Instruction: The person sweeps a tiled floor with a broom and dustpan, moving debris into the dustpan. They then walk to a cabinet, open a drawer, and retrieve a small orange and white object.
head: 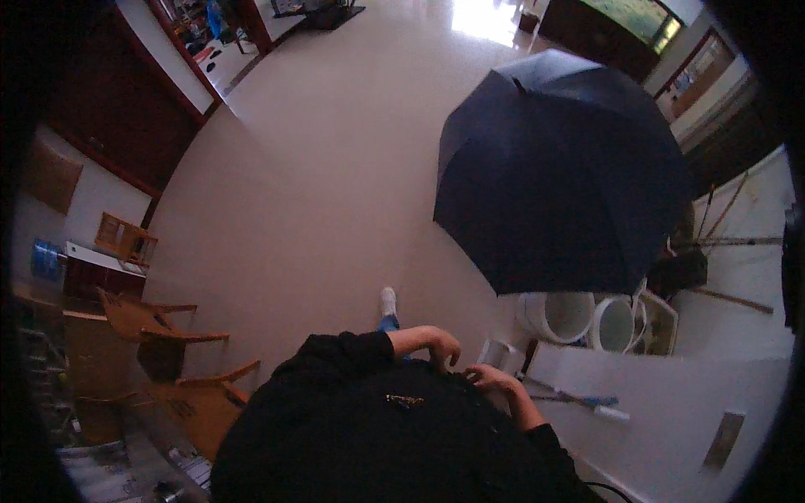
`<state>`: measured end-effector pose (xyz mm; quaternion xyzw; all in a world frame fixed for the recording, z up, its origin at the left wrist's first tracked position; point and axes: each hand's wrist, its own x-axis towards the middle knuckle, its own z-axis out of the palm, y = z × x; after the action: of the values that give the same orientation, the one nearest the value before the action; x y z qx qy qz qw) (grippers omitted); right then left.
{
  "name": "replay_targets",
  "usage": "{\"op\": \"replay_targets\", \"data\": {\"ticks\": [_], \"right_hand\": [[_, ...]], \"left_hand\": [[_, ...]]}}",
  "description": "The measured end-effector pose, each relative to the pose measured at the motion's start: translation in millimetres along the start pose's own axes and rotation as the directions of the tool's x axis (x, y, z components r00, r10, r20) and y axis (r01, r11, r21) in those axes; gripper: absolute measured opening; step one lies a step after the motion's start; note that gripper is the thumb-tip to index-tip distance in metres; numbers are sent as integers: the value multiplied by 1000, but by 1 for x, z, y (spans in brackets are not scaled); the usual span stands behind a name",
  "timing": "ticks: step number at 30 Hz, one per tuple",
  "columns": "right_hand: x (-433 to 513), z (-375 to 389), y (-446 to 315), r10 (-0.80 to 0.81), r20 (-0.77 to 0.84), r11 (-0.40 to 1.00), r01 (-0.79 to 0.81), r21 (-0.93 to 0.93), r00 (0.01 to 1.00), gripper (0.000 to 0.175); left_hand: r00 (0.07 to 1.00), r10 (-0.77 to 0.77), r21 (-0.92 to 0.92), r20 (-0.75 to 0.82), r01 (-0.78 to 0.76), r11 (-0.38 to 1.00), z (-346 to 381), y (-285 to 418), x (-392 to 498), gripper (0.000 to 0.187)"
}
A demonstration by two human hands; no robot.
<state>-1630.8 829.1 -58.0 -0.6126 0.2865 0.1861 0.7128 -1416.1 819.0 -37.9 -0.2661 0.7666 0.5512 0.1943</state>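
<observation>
Both my hands are at the front of my black shirt [377, 434], near waist height. My left hand [446, 348] hangs with bent fingers just beyond the cloth; whether anything is in it is hidden. A little to its right, my right hand [492, 377] has its fingertips against the shirt's front edge, and I cannot tell whether they pinch it. Ahead and to the right, a large dark umbrella [560, 182] stands spread with its canopy towards me. One white shoe [388, 302] of mine shows on the floor.
White buckets [569, 317] stand behind the umbrella's lower edge, by the right wall. Long-handled tools [572, 396] lean nearby. Wooden armchairs [148, 314] and a cabinet [100, 270] line the left side. A doorway [220, 50] opens at the far left.
</observation>
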Motion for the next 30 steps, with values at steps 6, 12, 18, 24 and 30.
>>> {"op": "replay_targets", "data": {"ticks": [6, 12, 18, 24, 30], "right_hand": [[84, -57, -101, 275, 53, 957, -268, -111, 960, 43], [190, -101, -199, 245, 186, 903, -154, -402, 952, 53], [263, -131, -270, 170, 367, 905, 2, -426, 915, 47], [337, -209, -334, 279, 392, 863, -51, -502, 877, 43], [409, -330, -353, -63, 186, 958, 111, -265, 981, 43]], "left_hand": [[987, -64, -100, -146, 50, 994, -48, -76, -74, 54], [947, -154, -493, -281, -5, 870, -64, -150, -166, 50], [882, -190, -640, -430, -150, 754, -68, -204, -225, 46], [838, -394, -739, -377, -15, 674, -129, -270, -265, 53], [513, -735, -857, -443, -1, 515, -206, -341, -286, 56]]}}
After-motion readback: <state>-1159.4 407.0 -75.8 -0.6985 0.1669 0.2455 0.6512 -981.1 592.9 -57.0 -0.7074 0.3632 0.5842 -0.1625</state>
